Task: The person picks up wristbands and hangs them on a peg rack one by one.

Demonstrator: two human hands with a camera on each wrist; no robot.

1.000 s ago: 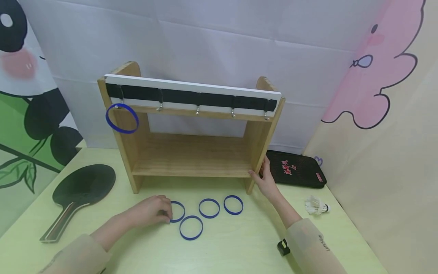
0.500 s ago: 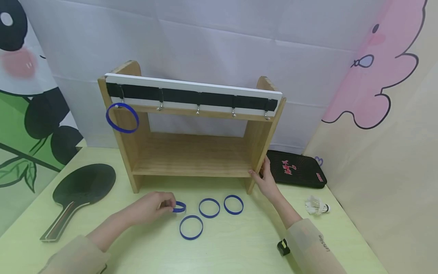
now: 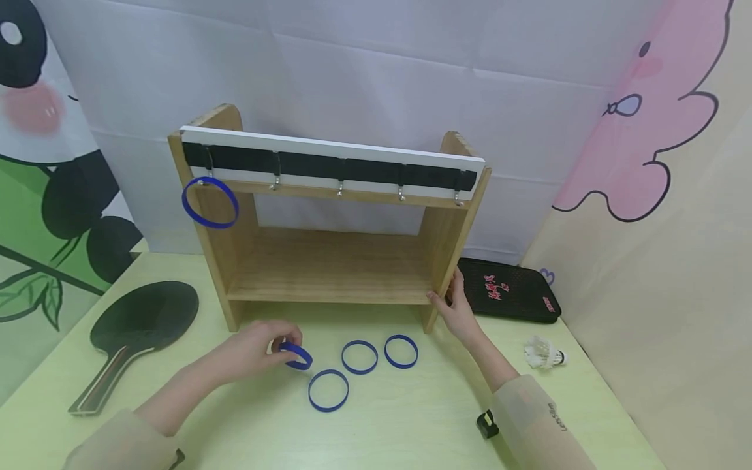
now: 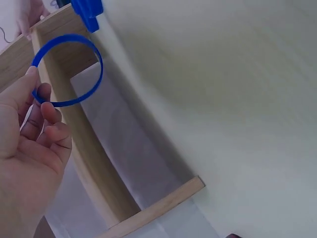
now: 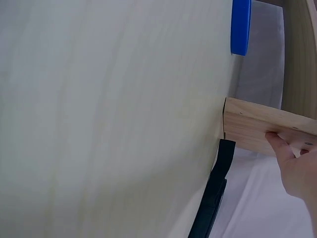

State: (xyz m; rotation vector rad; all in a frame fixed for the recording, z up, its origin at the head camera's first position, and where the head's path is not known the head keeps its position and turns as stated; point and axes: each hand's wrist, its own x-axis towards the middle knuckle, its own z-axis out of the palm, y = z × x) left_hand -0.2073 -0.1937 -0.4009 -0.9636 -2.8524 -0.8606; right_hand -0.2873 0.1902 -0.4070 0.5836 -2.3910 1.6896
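Ring [image 4: 69, 37] pinched between thumb and fingers of the left hand [image 3: 267, 349], tilted, apparently clear of the table [image 3: 411, 424]. The right hand [image 3: 457, 313] grips the shelf [image 3: 329, 264] at its right side. 3 other rings [image 3: 401, 337] lie to the right; 1 hung ring [image 3: 219, 226] is on the far-left hook [image 3: 209, 172]. I'd call this the pick-up step; next seems to need a steady pinch up to a bare hook [image 3: 277, 183].
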